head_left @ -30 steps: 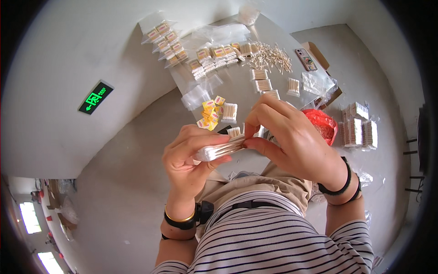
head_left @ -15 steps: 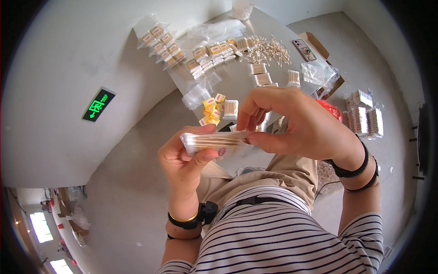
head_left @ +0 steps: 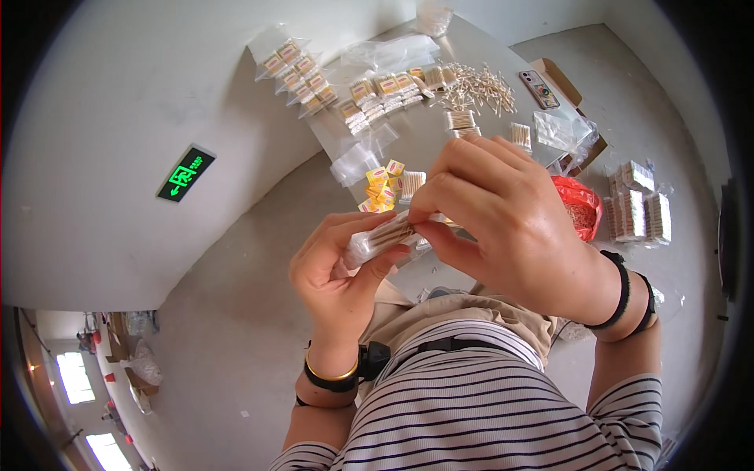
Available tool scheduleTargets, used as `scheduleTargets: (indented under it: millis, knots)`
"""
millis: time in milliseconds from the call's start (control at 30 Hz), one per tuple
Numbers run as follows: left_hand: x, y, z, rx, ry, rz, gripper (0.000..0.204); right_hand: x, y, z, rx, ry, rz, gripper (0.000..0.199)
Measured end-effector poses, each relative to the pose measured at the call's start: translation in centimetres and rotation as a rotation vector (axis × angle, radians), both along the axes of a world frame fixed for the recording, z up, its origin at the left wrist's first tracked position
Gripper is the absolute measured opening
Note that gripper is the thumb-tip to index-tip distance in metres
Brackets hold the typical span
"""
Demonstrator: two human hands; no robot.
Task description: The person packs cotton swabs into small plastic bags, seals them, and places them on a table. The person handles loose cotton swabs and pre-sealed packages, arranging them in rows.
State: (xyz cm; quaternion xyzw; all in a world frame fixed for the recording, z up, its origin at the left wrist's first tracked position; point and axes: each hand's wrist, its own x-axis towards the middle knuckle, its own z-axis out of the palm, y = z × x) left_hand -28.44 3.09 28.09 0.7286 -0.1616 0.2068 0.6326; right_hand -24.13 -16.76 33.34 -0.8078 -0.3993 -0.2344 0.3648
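A clear plastic packet of cotton swabs (head_left: 383,238) is held above my lap. My left hand (head_left: 334,263) grips it between thumb and fingers, with the swab heads toward the palm. The fingers of my right hand (head_left: 503,216) are closed at the packet's other end, covering much of it. Just beyond lie small yellow cards (head_left: 380,187) in a loose heap and a bundle of swabs (head_left: 412,185) near the table edge.
On the grey table (head_left: 408,145) are loose swabs (head_left: 479,88), packed swab rows (head_left: 385,94), plastic bags (head_left: 385,52) and a phone (head_left: 539,89). A red bag (head_left: 580,210) stands to the right, beside stacked swab packs (head_left: 631,212) on the floor. A cardboard box (head_left: 559,82) adjoins the table.
The packet has turned and tilted, its swab heads now nearer the left palm. Both hands have drawn closer together, and the whole view has shifted slightly.
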Motion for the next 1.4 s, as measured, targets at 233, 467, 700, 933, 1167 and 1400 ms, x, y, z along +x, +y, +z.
scheduleTargets:
  millis: [233,467,700,933,1167,1400]
  knots:
    - [-0.3,-0.2,0.4,0.052,-0.029,0.037,0.033,-0.3,0.0,0.5,0.018,0.085,0.073,0.025]
    - [-0.1,0.4,1.2,0.167,-0.053,-0.011,0.032,0.3,0.4,1.0,0.03,0.016,0.199,0.025]
    - [0.2,0.6,1.0,0.05,0.031,-0.124,0.034,0.8,-0.2,1.6,-0.046,0.329,0.289,0.02]
    - [0.5,1.1,1.4,0.092,0.168,-0.176,0.033,1.8,-0.3,1.6,-0.095,0.546,0.356,0.016]
    - [0.9,1.4,2.1,0.269,0.23,-0.194,0.034,2.2,-0.4,0.9,-0.098,0.632,0.336,0.014]
    - [1.6,1.8,2.0,0.218,0.243,-0.305,0.036,2.6,-0.6,0.1,0.055,0.937,0.45,0.013]
